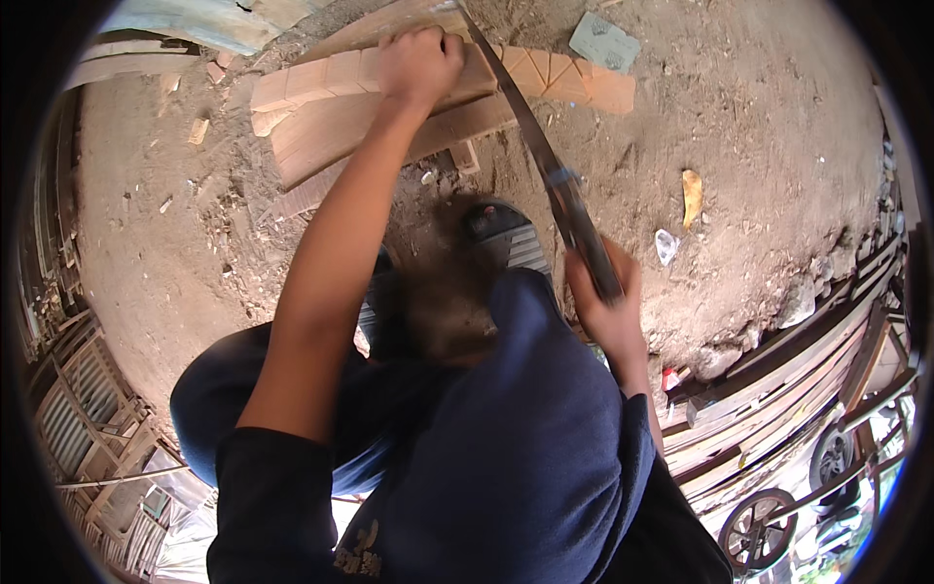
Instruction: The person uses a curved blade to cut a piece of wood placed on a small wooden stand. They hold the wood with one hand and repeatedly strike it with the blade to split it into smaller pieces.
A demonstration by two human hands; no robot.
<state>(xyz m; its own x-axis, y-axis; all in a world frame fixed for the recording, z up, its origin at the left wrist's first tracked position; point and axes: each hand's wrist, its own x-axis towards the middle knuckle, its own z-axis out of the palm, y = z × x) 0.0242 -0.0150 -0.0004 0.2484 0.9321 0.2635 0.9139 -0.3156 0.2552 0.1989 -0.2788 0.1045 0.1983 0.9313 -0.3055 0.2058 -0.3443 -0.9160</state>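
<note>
My left hand [420, 66] is closed over the edge of a light brown wooden piece [475, 78], pressing it down on a stack of boards. A long wooden strip with zigzag pencil-like lines [579, 78] runs crosswise under it, and a wider board [321, 136] lies on the near side. Lower right, my right hand [608, 292] grips the dark handle of a long narrow-bladed hand tool [533, 136]. Its blade slants up and left, passing close along the right end of the wooden piece. Whether the blade has saw teeth cannot be made out; the handle is blurred.
My sandalled foot [511, 234] stands just below the boards on a dirt floor. A grey flat slab [603, 42] lies at the upper right, with a yellowish scrap [692, 198] and crumpled clear plastic [666, 246] nearer. Stacked planks [778, 389] and wheels [757, 526] line the lower right.
</note>
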